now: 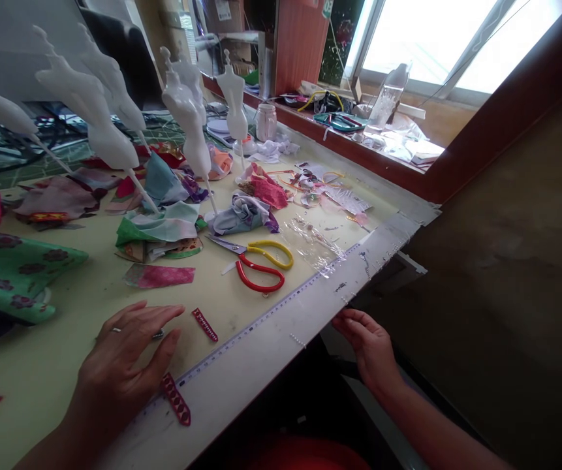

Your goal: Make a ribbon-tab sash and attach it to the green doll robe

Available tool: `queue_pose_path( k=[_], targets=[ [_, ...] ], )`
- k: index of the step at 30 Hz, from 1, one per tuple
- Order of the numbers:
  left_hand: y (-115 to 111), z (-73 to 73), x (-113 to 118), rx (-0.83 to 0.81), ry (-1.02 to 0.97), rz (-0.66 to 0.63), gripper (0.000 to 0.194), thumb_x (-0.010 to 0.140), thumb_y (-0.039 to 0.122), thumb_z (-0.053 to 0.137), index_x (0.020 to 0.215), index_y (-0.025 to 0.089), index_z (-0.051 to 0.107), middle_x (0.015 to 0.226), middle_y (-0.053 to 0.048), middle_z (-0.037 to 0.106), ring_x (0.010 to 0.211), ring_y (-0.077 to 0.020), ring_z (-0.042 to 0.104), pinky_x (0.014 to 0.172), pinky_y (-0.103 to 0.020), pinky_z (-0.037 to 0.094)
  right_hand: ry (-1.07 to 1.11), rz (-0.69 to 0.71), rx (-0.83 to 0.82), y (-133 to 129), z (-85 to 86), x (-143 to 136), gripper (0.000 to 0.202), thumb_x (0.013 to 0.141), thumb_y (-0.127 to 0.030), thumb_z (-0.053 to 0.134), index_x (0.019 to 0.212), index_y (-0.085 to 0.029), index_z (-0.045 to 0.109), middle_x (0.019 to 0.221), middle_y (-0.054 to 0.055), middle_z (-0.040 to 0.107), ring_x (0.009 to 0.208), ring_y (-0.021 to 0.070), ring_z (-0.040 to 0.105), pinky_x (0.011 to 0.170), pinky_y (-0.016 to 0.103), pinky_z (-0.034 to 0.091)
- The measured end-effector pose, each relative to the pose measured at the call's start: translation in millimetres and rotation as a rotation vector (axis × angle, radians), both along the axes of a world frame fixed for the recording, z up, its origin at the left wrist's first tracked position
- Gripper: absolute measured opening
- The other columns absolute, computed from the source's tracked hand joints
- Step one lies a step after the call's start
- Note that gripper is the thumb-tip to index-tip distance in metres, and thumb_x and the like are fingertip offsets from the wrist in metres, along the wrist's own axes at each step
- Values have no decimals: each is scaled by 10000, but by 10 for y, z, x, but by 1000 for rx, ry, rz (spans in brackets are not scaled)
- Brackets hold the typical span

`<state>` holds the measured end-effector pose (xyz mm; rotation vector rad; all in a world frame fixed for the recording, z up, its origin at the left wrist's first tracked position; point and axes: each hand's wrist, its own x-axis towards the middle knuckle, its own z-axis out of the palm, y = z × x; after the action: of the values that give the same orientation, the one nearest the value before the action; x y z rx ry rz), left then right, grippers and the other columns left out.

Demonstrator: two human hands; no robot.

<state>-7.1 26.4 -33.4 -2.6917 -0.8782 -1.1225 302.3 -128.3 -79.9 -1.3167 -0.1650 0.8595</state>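
My left hand point(126, 356) lies over the table near its front edge, fingers apart and thumb stretched out; it holds nothing that I can see. A dark red decorated strip point(177, 399) lies beside its thumb, partly across the ruler point(241, 333). A second, narrower red strip point(205, 325) with a pale row of dots lies just past the fingertips. My right hand point(365, 339) is at the table's edge with thumb and fingers pinched together. What is between them is too small to make out. Between the hands, a short string of tiny white beads point(298, 340) lies at the edge.
Scissors point(261, 264) with red and yellow handles lie mid-table by a clear plastic bag point(314, 245). White doll-sized mannequins point(187, 124) on thin stems stand behind, among fabric scraps point(158, 225). Green flowered cloth point(11, 271) is at left. A wooden-framed window ledge point(378, 153) borders the right.
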Motion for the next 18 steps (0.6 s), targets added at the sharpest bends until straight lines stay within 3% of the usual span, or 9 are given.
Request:
queue_pose_path(
  k=[18],
  targets=[
    [5,-32,-25,-13,3,-16,279,798,118,592,1072,172,597,964,-80,652,945,-222,598,951,-409,458,329,58,-28,0,-9,143,181,634,-107,686,808,-152,706,827,51,737,741,163,679,787,288,547]
  ],
)
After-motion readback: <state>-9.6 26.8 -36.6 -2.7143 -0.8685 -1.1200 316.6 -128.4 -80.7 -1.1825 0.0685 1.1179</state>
